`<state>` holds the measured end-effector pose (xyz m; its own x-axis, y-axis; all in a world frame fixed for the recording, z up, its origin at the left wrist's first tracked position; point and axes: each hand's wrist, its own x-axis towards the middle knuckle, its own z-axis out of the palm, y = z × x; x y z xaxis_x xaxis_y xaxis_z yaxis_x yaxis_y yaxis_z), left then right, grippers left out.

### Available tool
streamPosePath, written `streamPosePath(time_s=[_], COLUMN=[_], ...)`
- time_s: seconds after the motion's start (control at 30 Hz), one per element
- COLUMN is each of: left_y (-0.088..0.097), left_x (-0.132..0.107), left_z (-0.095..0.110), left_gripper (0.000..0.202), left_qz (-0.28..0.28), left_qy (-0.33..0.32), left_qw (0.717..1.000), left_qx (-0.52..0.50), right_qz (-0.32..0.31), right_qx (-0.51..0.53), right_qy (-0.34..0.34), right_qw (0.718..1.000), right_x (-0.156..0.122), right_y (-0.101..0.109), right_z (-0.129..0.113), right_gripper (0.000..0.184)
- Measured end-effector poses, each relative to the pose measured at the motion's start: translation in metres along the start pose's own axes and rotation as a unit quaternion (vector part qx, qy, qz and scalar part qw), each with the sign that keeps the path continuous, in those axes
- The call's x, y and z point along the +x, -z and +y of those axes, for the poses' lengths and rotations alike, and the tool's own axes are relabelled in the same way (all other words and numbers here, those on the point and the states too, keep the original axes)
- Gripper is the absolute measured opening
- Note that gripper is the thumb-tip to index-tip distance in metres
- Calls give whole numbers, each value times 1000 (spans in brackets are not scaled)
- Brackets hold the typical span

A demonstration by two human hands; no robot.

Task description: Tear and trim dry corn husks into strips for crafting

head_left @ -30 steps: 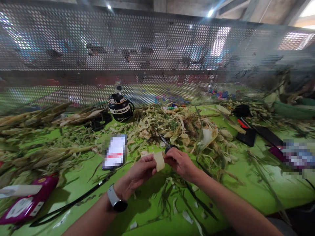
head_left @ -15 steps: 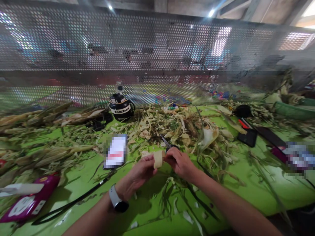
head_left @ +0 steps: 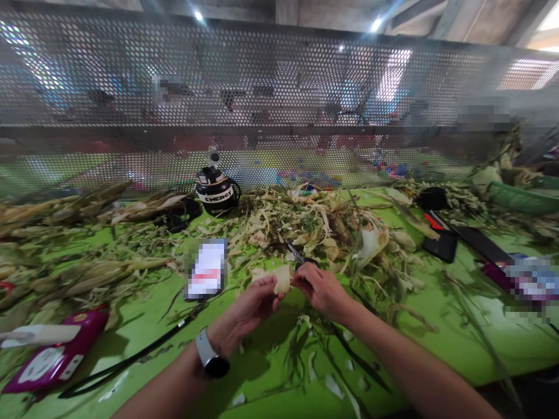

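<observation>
My left hand (head_left: 251, 307), a watch on its wrist, pinches one side of a small pale piece of corn husk (head_left: 282, 279) above the green table (head_left: 148, 326). My right hand (head_left: 321, 288) grips the husk's other side, fingers closed, and also holds scissors (head_left: 296, 255) whose blades point up and away. Both hands meet over the table's middle, just in front of a heap of dried husks and leaves (head_left: 314, 224).
A phone (head_left: 206, 269) lies left of my hands with a black cord running toward me. A dark mug (head_left: 215, 191) stands by the perforated metal screen. Corn stalks cover the left side, a pink packet (head_left: 52, 355) sits at the near left, and dark tools (head_left: 441, 241) lie right.
The husk piece between my hands looks smaller and more folded than a second ago. My hands have stayed in nearly the same place.
</observation>
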<state>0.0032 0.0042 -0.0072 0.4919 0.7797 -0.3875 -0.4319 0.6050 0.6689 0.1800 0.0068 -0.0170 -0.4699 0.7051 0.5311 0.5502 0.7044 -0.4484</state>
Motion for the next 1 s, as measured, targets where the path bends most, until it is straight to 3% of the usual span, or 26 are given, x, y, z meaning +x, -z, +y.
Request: streamPosePath(time_s=[0.17,0.37,0.6,1.0], left_y=[-1,-6,-8,-7], left_x=[-1,-5,-7,-5], left_z=[-4,-4,-7,-9], left_gripper=[14,26,26,25], left_qz=[24,65,67,56], left_qy=[-27,-62,-99,-114], left_qw=[999,994,986,983], left_qx=[15,65,114,134], right_qz=[-9,34,52,53], right_qx=[-5,35,88,134], right_qy=[-60,-67,-129,-160], right_qw=[998,997,986,977], right_x=[-2,-2,1,1], right_y=[-1,-4,-3,3], right_z=[-4,-8,-11,-13], right_gripper=[9,6,5,9])
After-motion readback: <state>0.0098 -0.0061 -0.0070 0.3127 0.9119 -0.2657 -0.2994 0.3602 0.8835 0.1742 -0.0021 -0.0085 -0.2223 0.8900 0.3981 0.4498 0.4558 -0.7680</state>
